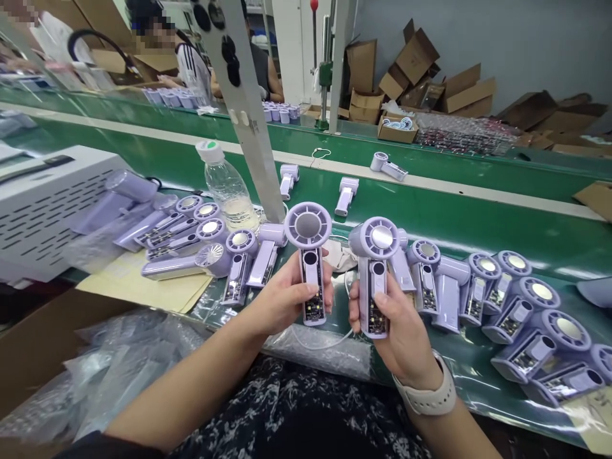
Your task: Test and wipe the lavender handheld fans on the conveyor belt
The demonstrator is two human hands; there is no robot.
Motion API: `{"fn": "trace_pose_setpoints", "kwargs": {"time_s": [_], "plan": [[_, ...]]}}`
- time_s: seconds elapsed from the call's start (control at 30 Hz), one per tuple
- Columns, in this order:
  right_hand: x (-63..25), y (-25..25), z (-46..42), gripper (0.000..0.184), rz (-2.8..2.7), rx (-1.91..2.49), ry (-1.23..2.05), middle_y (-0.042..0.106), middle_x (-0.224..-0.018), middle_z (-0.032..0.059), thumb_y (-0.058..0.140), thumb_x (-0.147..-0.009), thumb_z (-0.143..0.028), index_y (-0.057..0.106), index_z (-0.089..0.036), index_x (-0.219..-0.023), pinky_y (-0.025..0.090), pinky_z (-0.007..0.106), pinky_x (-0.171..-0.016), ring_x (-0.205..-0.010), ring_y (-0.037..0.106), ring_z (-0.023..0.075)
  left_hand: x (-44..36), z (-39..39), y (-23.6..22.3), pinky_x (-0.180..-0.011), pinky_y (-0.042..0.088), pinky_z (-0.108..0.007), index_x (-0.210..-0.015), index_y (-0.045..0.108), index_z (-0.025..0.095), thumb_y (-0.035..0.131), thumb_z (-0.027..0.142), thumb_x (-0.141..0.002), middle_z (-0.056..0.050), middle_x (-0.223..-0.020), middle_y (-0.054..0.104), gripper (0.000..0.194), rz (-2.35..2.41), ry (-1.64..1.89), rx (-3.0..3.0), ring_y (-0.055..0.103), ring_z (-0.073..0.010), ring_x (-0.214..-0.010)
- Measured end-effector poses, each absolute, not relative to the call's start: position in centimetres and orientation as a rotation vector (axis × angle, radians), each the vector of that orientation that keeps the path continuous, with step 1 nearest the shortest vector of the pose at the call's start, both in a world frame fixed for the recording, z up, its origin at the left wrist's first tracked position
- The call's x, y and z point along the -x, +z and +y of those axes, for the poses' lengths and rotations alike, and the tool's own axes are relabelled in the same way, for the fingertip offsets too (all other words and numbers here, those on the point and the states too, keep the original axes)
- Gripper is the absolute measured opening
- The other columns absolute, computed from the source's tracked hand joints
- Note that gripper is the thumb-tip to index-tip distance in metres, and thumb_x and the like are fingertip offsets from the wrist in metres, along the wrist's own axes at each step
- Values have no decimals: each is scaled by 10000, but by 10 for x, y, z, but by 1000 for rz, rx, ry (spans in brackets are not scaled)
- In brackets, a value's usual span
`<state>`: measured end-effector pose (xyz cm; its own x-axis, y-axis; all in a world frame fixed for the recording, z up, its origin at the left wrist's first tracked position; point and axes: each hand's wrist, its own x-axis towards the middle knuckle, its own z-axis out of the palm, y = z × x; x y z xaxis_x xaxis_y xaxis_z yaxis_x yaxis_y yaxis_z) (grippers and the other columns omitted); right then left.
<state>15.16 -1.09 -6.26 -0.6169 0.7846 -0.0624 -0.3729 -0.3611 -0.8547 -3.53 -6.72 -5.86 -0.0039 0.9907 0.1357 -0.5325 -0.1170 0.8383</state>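
Both fans (pixel 308 264) (pixel 380 277) stood approx. upright, heads up, handles twd wearer; L hand (pixel 287 293) & R hand (pixel 404 325) each gripped one handle, thumbs on fronts.

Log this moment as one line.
left hand: holds lilac fan | right hand: holds second fan | both: circuit boards exposed | nearby: more fans, clear bottle

There were two held fans (pixel 313 271), three loose fans (pixel 344 199) farther back, one bottle (pixel 228 188), one wristband (pixel 433 395) and one red knob (pixel 314 4).
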Motion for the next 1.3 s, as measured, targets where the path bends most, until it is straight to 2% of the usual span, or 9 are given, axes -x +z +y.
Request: {"fn": "trace_pose_setpoints", "kwargs": {"time_s": [0.33,0.5,0.63,0.77,0.87,1.1,1.3], "plan": [[-149,-67,-10,298,-1147,631,1993,657,-949,31,712,-899,-379,601,-246,-1141,536,238,-570,-693,603,134,35,-70,-60,-610,562,-282,-1155,516,203,760,297,-807,3,-901,588,435,731,1511,-827,636,-135,-684],[-149,-70,-13,259,-1130,704,1997,626,-825,4,641,-921,-451,573,-250,-1069,459,220,-458,-559,547,117,33,-64,-71,-580,557,-263,-1113,498,200,711,329,-852,14,-870,583,361,840,1539,-766,621,-120,-648],[-150,-68,-14,244,-1175,687,2005,632,-830,14,619,-932,-473,572,-242,-997,462,234,-447,-552,556,126,34,-68,-72,-578,569,-280,-1087,519,205,712,373,-867,10,-870,582,338,764,1486,-887,626,-131,-651],[-149,-64,-10,309,-1176,729,1943,631,-835,10,643,-920,-465,562,-262,-1139,470,234,-448,-555,555,132,37,-68,-68,-588,560,-271,-1026,528,199,691,357,-897,4,-872,590,261,854,1488,-997,625,-129,-652],[-147,-63,-9,374,-1126,730,1985,628,-841,9,649,-909,-485,542,-272,-1198,473,237,-449,-561,551,136,39,-68,-65,-606,559,-278,-1052,519,203,697,364,-896,-3,-909,590,286,896,1492,-1002,635,-138,-687],[-148,-65,-12,261,-1110,707,1992,632,-853,15,640,-915,-474,578,-252,-1038,463,235,-450,-564,556,129,39,-70,-61,-571,539,-268,-1038,519,204,721,362,-871,7,-887,588,306,899,1500,-960,625,-134,-662],[-149,-63,-13,260,-1101,629,2006,641,-837,16,635,-928,-457,586,-265,-1096,480,240,-451,-568,569,139,38,-74,-58,-605,555,-291,-1058,553,196,702,314,-873,-28,-939,642,265,868,1499,-985,670,-167,-718]]}}
